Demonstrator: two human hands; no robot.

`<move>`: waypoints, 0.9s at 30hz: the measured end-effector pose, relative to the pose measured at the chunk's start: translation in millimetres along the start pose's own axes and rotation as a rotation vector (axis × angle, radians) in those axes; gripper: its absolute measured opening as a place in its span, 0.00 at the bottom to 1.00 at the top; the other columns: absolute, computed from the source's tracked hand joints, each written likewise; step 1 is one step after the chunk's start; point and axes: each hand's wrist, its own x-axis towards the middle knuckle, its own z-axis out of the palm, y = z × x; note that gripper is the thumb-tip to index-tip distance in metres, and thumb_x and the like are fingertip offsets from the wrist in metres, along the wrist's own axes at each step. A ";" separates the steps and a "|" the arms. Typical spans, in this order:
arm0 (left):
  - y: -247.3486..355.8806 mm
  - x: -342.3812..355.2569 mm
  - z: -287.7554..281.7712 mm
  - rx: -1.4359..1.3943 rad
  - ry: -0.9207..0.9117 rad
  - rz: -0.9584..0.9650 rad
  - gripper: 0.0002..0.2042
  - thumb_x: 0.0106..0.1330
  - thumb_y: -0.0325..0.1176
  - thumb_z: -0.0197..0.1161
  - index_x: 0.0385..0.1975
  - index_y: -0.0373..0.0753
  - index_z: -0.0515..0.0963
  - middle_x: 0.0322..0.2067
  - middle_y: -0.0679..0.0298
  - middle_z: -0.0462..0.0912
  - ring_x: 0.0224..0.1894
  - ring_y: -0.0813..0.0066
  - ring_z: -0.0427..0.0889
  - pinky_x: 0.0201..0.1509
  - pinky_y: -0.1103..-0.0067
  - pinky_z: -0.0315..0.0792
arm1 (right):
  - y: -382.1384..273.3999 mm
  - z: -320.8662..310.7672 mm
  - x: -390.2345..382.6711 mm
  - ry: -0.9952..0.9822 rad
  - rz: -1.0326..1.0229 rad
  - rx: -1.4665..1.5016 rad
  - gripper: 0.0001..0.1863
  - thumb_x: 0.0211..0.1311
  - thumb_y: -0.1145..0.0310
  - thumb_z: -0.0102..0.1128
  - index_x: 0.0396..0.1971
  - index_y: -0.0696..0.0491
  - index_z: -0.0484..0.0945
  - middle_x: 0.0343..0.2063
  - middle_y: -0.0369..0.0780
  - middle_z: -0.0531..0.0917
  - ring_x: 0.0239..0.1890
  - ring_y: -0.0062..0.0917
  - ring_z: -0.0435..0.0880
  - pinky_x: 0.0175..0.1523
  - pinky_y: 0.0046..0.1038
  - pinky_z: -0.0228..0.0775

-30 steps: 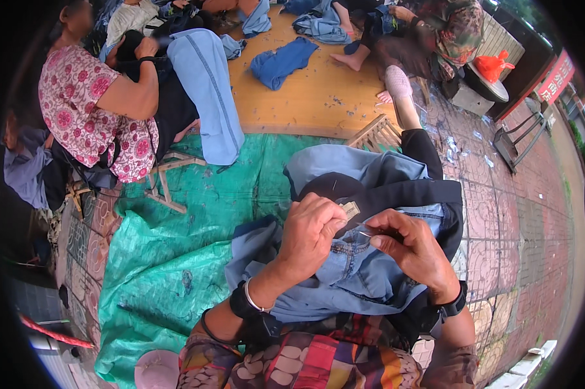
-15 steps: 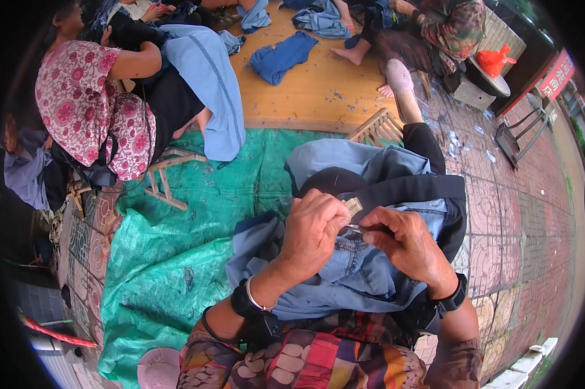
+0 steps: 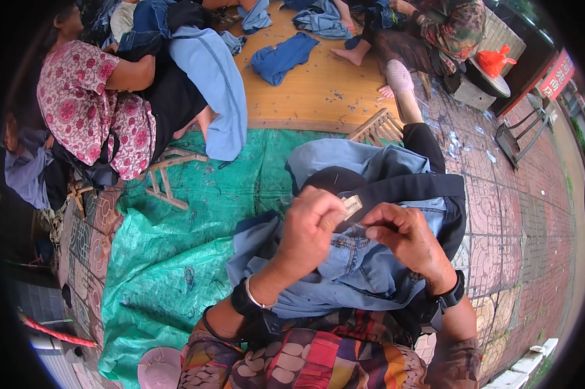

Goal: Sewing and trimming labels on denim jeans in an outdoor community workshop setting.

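Light-blue denim trousers (image 3: 377,279) with a wide dark waistband (image 3: 422,188) lie bunched across my lap. A small cream label (image 3: 351,205) shows on the dark cloth between my hands. My left hand (image 3: 309,227) is closed in a pinch beside the label. Just right of it, my right hand (image 3: 409,240) is also pinched, with thumb and forefinger close together. Both hover over the denim near the waistband seam, fingertips a short gap apart. Whatever lies in the fingers is too small and blurred to make out.
A green tarp (image 3: 169,259) spreads at left, with a small wooden stool (image 3: 166,175) on it. Beyond is an orange-brown mat (image 3: 286,107) bearing a blue denim piece (image 3: 283,58) and scraps. Other people sit around with denim. Paving (image 3: 500,227) runs along the right.
My two hands have shifted slightly, with the fingertips a little further apart, and the label shows more fully. At left, the person in the patterned shirt has moved the denim on their lap.
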 end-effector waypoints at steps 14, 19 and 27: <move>-206.9 -195.9 -182.4 0.986 0.151 -0.620 0.10 0.56 0.31 0.58 0.36 0.35 0.76 0.31 0.56 0.78 0.33 0.66 0.76 0.37 0.74 0.69 | 0.1 -32.3 20.3 0.199 0.126 0.233 0.09 0.49 0.76 0.66 0.30 0.58 0.75 0.24 0.32 0.72 0.26 0.10 0.66 0.30 0.14 0.59; -126.2 -154.8 -119.0 0.156 0.122 -0.808 0.20 0.53 0.28 0.61 0.48 0.34 0.71 0.42 0.57 0.77 0.44 0.68 0.76 0.48 0.75 0.70 | 10.6 -9.3 43.4 0.076 -0.146 0.078 0.12 0.51 0.77 0.62 0.36 0.63 0.75 0.25 0.38 0.78 0.28 0.17 0.73 0.34 0.20 0.66; -31.3 -73.2 -27.9 -0.233 0.011 -0.447 0.27 0.50 0.35 0.68 0.51 0.38 0.69 0.40 0.67 0.74 0.42 0.79 0.72 0.40 0.82 0.67 | -2.1 -14.8 32.1 -0.038 -0.060 -0.047 0.14 0.48 0.76 0.66 0.35 0.61 0.75 0.24 0.38 0.78 0.24 0.15 0.71 0.30 0.20 0.65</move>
